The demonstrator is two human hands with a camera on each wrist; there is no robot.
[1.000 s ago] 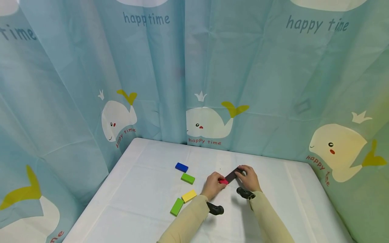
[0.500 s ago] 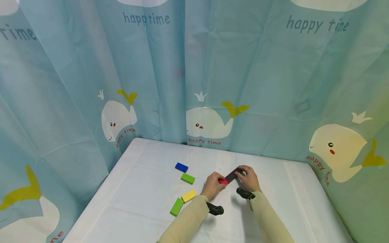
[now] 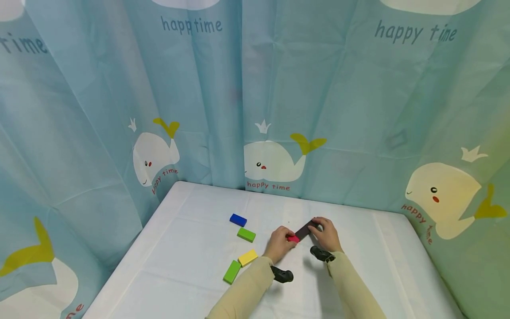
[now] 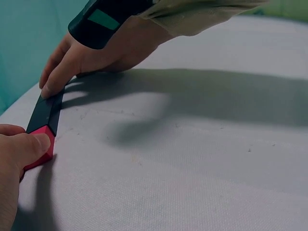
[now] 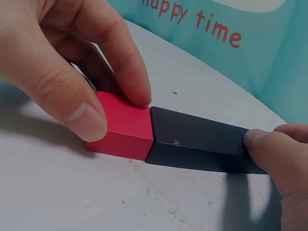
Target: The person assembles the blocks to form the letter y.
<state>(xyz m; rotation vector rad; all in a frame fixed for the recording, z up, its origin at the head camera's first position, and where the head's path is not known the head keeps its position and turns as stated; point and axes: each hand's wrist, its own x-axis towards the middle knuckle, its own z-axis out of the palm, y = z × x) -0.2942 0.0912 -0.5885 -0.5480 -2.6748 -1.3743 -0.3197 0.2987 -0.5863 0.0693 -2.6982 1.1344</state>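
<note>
In the right wrist view, my left hand (image 5: 57, 62) pinches a red block (image 5: 122, 132) between thumb and fingers. Its end face meets a dark, nearly black block (image 5: 192, 137) lying in line with it on the table. A seam crosses the dark row near the thumb of my right hand (image 5: 288, 163). That hand grips the row's far end, thumb on the near side; its fingers hide part of the end. From the head view, the left hand (image 3: 279, 243) and right hand (image 3: 328, 235) are at opposite ends of the slanting row.
Left of the hands lie a blue block (image 3: 238, 219), a green block (image 3: 246, 234), a yellow block (image 3: 248, 257) and another green block (image 3: 232, 272). The white-covered table (image 3: 191, 248) backs onto a blue whale-print curtain (image 3: 223, 88). Both wrists carry black cameras.
</note>
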